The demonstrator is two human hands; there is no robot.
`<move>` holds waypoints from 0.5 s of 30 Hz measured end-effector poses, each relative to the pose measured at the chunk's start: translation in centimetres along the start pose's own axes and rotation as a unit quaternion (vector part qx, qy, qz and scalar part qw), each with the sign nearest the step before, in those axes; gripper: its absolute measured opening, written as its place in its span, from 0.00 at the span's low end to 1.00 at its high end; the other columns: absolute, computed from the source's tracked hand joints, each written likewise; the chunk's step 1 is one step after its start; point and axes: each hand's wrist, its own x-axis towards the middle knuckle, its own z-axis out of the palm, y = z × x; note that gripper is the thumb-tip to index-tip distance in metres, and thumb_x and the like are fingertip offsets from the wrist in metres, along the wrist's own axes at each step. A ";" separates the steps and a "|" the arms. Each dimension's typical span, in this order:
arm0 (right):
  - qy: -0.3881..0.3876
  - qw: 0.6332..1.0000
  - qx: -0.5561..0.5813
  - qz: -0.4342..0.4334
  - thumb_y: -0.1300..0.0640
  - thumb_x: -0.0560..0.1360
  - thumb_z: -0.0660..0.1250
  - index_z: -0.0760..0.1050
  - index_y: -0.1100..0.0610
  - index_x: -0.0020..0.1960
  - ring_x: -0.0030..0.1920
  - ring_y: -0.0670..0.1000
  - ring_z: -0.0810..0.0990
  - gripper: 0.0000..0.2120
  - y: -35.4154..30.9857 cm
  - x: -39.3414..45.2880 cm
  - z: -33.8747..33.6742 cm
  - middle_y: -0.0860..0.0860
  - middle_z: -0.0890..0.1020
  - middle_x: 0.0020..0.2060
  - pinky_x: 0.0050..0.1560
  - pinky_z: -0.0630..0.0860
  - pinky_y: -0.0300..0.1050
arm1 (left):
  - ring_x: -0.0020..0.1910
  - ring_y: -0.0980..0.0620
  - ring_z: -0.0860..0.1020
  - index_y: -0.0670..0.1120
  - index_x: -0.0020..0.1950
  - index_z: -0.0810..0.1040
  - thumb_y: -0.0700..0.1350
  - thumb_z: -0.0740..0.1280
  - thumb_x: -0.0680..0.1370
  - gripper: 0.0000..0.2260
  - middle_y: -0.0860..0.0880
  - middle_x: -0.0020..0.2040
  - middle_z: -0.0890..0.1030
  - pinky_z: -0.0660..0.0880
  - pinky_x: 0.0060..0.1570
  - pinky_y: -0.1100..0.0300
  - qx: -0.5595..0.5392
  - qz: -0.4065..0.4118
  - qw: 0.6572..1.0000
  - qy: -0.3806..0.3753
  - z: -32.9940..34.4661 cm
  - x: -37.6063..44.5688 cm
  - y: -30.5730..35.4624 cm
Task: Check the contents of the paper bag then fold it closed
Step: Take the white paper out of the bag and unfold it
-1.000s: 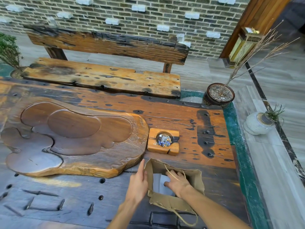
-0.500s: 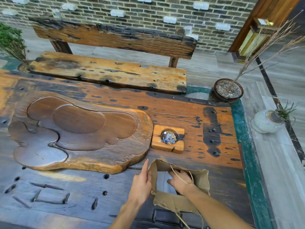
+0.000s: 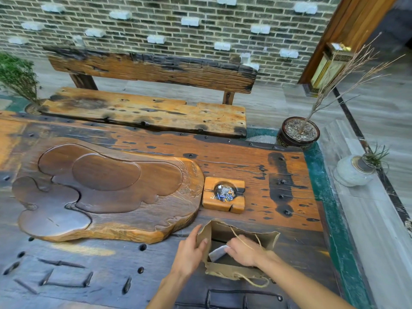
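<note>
A brown paper bag (image 3: 269, 238) with twine handles stands open on the wooden table (image 3: 256, 166), near its front edge. My left hand (image 3: 189, 253) grips the bag's left wall, thumb inside the rim. Reaching into the mouth, my right hand (image 3: 245, 250) has its fingers on a white folded item (image 3: 217, 253) that tilts up inside the bag. The rest of the bag's inside is dark and hidden.
A wooden ashtray (image 3: 224, 196) with butts sits just beyond the bag. A large carved tea tray (image 3: 100, 197) fills the table's left. Behind stands a bench (image 3: 145, 112). A pot with dry twigs (image 3: 297, 132) and a white vase (image 3: 352, 170) stand right.
My right hand has drawn back toward the rim, lifting the white item so it tilts upward. My left hand keeps hold of the bag's left wall. The view has shifted slightly.
</note>
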 end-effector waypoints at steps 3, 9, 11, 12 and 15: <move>0.024 0.999 0.035 -0.022 0.48 0.81 0.54 0.71 0.50 0.37 0.40 0.55 0.74 0.16 -0.5 -2.4 -1.5 0.55 0.77 0.40 0.42 0.68 0.48 | 0.58 0.55 0.79 0.50 0.74 0.67 0.45 0.63 0.80 0.21 0.47 0.62 0.81 0.72 0.51 0.67 -0.001 0.014 1.000 -0.017 -0.2 -0.2 0.6; 0.041 0.995 0.075 -0.057 0.46 0.81 0.55 0.62 0.49 0.31 0.30 0.48 0.64 0.20 -0.8 -6.5 -4.6 0.47 0.66 0.28 0.37 0.61 0.48 | 0.56 0.59 0.78 0.51 0.72 0.67 0.45 0.65 0.80 0.21 0.47 0.68 0.76 0.74 0.59 0.62 -0.042 0.036 0.998 -0.027 -1.1 -1.0 1.7; 0.051 0.993 0.085 -0.069 0.46 0.81 0.56 0.62 0.51 0.32 0.31 0.49 0.63 0.19 -0.9 -8.0 -6.0 0.48 0.65 0.28 0.36 0.59 0.47 | 0.54 0.61 0.77 0.50 0.73 0.67 0.50 0.65 0.79 0.22 0.50 0.68 0.76 0.75 0.59 0.61 -0.047 0.047 0.998 -0.009 -1.6 -1.3 2.4; 0.055 0.992 0.087 -0.079 0.46 0.81 0.56 0.62 0.51 0.33 0.31 0.48 0.63 0.19 -1.0 -8.9 -6.9 0.49 0.64 0.29 0.36 0.58 0.47 | 0.57 0.59 0.77 0.50 0.73 0.67 0.53 0.64 0.79 0.23 0.51 0.68 0.75 0.74 0.62 0.59 -0.061 0.055 0.997 -0.001 -2.0 -1.5 3.0; 0.064 0.987 0.096 -0.109 0.45 0.81 0.56 0.67 0.51 0.35 0.29 0.45 0.63 0.18 -1.9 -11.7 -9.8 0.49 0.67 0.30 0.33 0.59 0.44 | 0.66 0.60 0.70 0.56 0.73 0.66 0.63 0.59 0.78 0.25 0.58 0.70 0.71 0.66 0.66 0.60 -0.104 0.098 0.990 -0.011 -3.4 -2.4 5.1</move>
